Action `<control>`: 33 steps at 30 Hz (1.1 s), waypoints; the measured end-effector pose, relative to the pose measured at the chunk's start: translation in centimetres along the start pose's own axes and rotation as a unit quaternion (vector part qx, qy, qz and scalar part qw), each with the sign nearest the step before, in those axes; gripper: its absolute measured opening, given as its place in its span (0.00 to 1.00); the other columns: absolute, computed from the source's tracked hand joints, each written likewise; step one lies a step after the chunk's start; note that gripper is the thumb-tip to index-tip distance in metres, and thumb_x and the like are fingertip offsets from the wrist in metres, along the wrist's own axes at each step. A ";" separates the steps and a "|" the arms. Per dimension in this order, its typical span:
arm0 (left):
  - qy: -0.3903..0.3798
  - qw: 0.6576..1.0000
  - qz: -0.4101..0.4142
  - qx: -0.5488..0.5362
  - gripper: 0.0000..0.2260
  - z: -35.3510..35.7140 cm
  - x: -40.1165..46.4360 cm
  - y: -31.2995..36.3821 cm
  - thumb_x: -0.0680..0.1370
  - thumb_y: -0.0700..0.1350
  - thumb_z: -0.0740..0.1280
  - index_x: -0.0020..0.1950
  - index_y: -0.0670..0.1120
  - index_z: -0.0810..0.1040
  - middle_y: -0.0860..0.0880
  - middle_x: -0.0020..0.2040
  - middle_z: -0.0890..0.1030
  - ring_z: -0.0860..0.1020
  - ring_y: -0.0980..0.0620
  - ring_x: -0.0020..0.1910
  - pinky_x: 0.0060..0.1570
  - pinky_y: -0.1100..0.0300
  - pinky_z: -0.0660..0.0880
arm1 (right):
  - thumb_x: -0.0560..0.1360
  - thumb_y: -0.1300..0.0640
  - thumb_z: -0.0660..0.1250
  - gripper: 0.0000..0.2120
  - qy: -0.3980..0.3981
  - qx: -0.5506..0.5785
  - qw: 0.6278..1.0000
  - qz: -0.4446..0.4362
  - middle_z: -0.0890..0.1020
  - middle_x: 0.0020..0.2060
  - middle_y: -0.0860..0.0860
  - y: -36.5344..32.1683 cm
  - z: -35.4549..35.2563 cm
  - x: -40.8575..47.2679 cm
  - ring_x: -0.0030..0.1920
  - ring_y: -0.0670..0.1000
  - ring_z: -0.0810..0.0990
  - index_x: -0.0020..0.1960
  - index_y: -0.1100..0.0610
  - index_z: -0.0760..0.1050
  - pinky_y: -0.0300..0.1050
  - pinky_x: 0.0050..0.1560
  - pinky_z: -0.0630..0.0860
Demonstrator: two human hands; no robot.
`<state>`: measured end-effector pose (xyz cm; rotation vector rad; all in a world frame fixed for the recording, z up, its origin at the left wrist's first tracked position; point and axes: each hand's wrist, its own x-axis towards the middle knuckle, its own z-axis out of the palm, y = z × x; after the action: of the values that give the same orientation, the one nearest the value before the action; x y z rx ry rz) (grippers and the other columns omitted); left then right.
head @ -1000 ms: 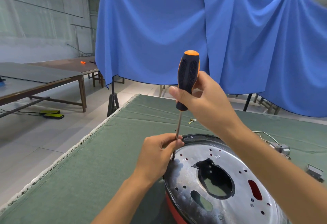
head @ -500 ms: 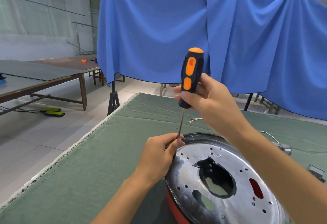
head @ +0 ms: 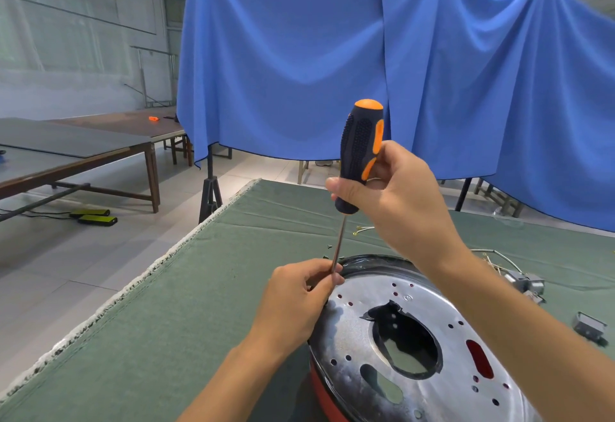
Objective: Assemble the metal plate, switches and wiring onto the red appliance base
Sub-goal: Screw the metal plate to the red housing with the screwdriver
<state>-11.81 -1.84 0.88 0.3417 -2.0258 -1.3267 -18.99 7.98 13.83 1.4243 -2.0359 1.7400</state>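
Right hand (head: pixel 396 202) grips the screwdriver (head: pixel 357 158) handle upright; left hand (head: pixel 299 301) pinches its shaft low, at the metal plate's (head: pixel 359 338) far-left rim, over the red appliance base (head: pixel 324 395).

hands (head: pixel 392 202) gripping screwdriver (head: pixel 359 155), metal plate (head: pixel 416 385)

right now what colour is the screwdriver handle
Black with orange inserts and an orange cap: the rubbery-handled screwdriver, seen clearly in the head view.
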 end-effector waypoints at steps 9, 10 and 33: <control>-0.002 1.000 -0.002 -0.004 0.11 -0.2 0.1 0.4 0.76 0.40 0.70 0.42 0.57 0.81 0.54 0.40 0.85 0.83 0.56 0.44 0.51 0.51 0.79 | 0.74 0.65 0.70 0.10 -0.044 0.042 0.998 -0.019 0.83 0.45 0.51 -0.1 0.1 -0.6 0.45 0.52 0.84 0.48 0.51 0.74 0.45 0.47 0.81; -0.001 1.000 -0.005 -0.010 0.11 -0.1 0.0 0.4 0.75 0.39 0.70 0.42 0.57 0.81 0.53 0.40 0.85 0.84 0.55 0.44 0.51 0.51 0.79 | 0.72 0.64 0.72 0.11 -0.016 0.025 0.999 -0.020 0.83 0.43 0.50 0.0 0.2 -0.6 0.43 0.50 0.84 0.47 0.51 0.74 0.44 0.46 0.81; 0.002 1.000 -0.007 -0.024 0.11 -0.1 0.2 0.2 0.73 0.33 0.70 0.43 0.50 0.83 0.53 0.39 0.85 0.83 0.58 0.41 0.45 0.66 0.77 | 0.72 0.58 0.73 0.08 -0.029 -0.023 0.999 -0.024 0.83 0.41 0.45 0.3 0.0 -0.4 0.39 0.45 0.83 0.48 0.51 0.77 0.56 0.49 0.79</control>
<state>-11.85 -1.93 1.19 0.3365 -1.9884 -1.3803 -18.99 8.15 13.33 1.5132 -2.0383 1.6417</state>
